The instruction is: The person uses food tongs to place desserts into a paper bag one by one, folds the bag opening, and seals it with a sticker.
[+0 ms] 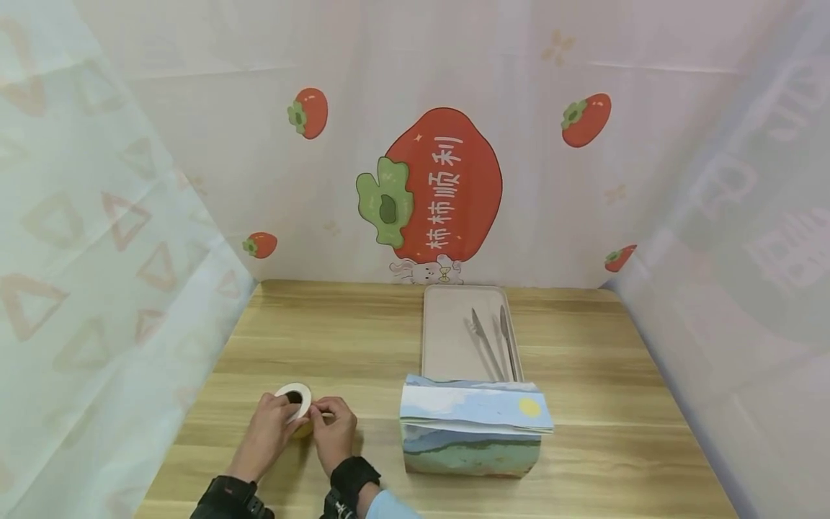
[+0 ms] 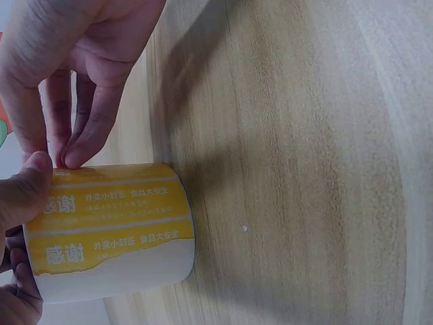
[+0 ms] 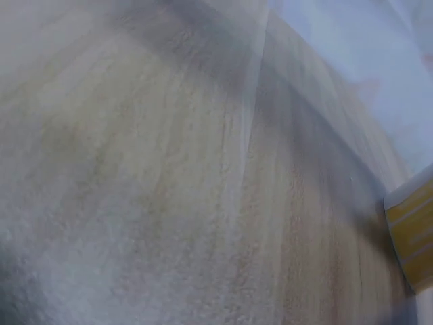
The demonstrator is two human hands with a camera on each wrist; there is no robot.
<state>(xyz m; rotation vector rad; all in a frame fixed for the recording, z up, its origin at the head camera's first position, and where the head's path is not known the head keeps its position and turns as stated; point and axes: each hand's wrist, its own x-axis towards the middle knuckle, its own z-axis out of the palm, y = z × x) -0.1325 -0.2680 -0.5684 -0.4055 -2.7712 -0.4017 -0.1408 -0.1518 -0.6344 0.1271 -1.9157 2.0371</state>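
A roll of yellow stickers point(image 2: 115, 223) with white lettering and a white core rim stands on the wooden table, at the front left in the head view. My left hand point(image 1: 264, 434) grips the roll, fingers in its core and thumb on the sticker face. From the other side, my right hand point(image 1: 336, 437) pinches at the roll's upper edge with thumb and fingertips. What exactly lies between those fingertips is hidden. In the right wrist view only part of the sticker roll point(image 3: 414, 233) shows, at the right edge.
Right of my hands stands a paper bag point(image 1: 472, 455) with a landscape print and folded-over top. Behind it lies a beige tray point(image 1: 446, 328) carrying slim metal cutlery point(image 1: 488, 346). Printed cloth walls point(image 1: 194, 130) enclose the table point(image 1: 350, 328) at the back and sides.
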